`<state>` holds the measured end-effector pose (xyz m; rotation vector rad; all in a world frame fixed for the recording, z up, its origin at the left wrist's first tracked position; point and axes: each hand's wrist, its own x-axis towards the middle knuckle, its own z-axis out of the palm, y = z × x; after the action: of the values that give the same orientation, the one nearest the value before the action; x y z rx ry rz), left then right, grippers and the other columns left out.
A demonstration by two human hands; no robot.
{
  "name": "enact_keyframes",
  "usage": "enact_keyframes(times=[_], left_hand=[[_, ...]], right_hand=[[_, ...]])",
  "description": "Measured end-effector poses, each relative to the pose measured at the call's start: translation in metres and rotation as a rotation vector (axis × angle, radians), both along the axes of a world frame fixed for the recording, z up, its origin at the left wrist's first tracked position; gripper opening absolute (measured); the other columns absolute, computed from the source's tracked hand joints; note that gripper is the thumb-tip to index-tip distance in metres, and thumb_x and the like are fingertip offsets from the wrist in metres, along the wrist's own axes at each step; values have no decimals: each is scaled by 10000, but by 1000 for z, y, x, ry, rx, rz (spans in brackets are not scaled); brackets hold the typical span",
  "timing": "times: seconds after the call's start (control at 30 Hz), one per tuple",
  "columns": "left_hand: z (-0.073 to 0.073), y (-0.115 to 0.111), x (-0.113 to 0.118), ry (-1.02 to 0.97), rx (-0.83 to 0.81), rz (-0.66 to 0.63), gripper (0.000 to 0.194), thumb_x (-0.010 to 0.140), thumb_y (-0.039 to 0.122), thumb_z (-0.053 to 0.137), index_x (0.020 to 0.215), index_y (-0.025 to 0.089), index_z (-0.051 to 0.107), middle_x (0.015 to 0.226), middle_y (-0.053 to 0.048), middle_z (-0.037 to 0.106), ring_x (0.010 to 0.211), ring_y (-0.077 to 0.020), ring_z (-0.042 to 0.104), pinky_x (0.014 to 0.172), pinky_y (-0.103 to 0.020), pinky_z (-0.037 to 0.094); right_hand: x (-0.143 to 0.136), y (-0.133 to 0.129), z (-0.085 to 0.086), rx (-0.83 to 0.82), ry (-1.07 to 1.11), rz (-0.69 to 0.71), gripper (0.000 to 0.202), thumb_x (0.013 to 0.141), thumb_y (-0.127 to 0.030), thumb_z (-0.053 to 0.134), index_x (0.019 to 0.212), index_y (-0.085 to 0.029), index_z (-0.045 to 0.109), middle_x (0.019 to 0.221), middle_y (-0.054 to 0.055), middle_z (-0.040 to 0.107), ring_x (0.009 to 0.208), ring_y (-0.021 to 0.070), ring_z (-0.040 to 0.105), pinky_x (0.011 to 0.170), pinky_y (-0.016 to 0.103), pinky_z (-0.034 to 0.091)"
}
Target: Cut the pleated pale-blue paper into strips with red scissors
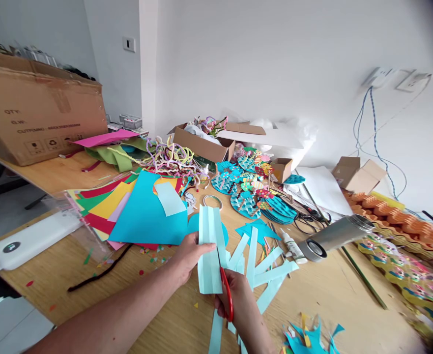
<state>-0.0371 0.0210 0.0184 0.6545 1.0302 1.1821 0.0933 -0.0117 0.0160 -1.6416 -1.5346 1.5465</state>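
My left hand (190,255) pinches the left edge of a pale blue, creased sheet of paper (208,275), thumb on top. My right hand (234,290) grips red-handled scissors (228,295), whose blades lie along the right part of that sheet, pointing away from me. Cut pale blue paper strips (252,255) fan out on the table to the right of and below my hands. Behind the sheet lies a round blue paper piece (194,223), partly covered. A roll of tape (212,200) rests just beyond it.
Coloured paper sheets (142,216) lie left, beside a white power bank (35,241). To the right are a glue bottle (293,246), a steel flask (339,236) and egg-carton crafts (396,265). Blue scraps (312,339) lie at front. Pipe cleaners (168,157) and boxes (201,142) stand behind.
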Motion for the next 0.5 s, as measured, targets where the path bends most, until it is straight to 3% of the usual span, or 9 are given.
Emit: enact_keyframes(times=[0.2,0.5], left_hand=[[-2,1,-2,-2,-3,6,217,577,182,679,787,158,636,687,-42,680,604,-188,618,580,-294,471],[3,-1,1,8,-7,-3,189,566,139,659,754,159,639,656,-23,670,586,-162,601,570,-272,469]], right_hand=[[-1,1,-5,-38,-20,-9,220,626,-227,394,676,-138,589,323,-65,447,266,77,387,278,171,239],[0,-1,3,16,43,17,233,638,-182,352,615,-140,580,324,-49,458,280,76,381,296,170,260]])
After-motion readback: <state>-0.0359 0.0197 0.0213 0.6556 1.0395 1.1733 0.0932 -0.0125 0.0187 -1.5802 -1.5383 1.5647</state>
